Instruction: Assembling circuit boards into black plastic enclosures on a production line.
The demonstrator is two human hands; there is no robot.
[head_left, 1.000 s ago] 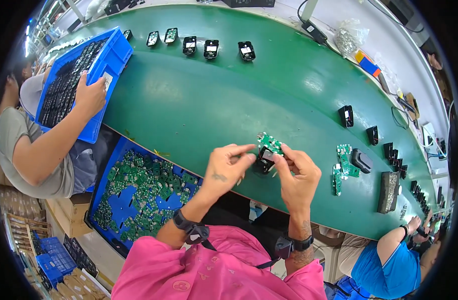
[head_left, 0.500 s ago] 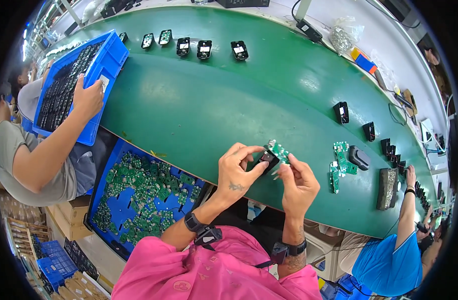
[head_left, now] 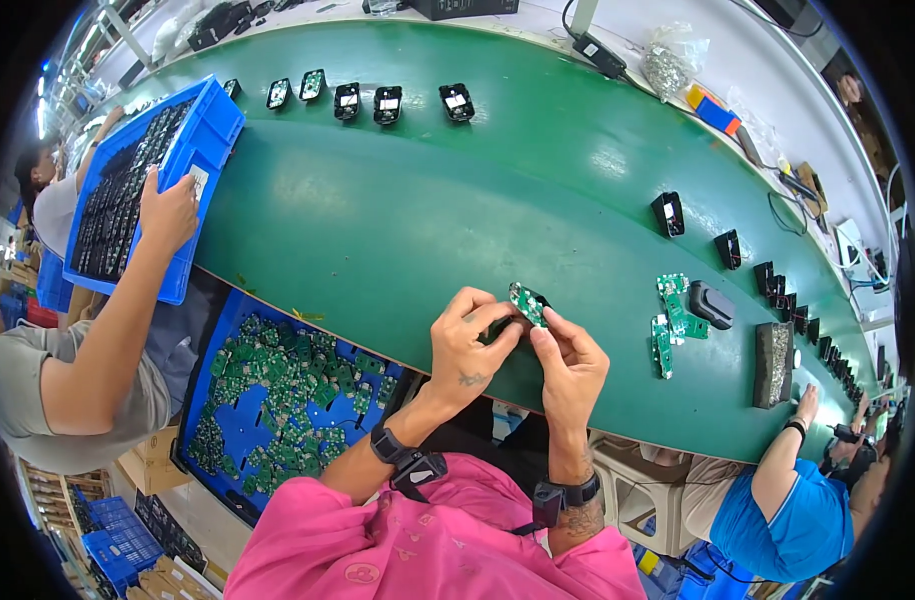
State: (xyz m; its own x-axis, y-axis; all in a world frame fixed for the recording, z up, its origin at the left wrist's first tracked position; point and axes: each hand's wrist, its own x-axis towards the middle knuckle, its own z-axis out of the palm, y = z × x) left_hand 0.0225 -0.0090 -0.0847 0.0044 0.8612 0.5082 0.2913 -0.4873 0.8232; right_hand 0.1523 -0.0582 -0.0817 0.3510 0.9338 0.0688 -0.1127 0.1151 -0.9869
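My left hand point(head_left: 470, 345) is closed around a small black plastic housing point(head_left: 500, 326), mostly hidden by the fingers and the board. My right hand point(head_left: 573, 372) pinches a green circuit board point(head_left: 527, 303) between thumb and fingers. The board lies against the housing, tilted; whether it is seated inside, I cannot tell. Right of my hands, several loose green boards point(head_left: 682, 312) lie on the green table beside a black plastic shell point(head_left: 712, 304).
A blue bin of circuit boards point(head_left: 210, 385) stands below the table edge. At left, a person holds a blue crate point(head_left: 216, 125) of black parts. Black housings point(head_left: 388, 104) line the far side. A grey block point(head_left: 774, 365) sits near another person's hand at right.
The board has come down against the housing, and both hands have shifted slightly left. At right, the other person's hand has moved nearer the table's front edge.
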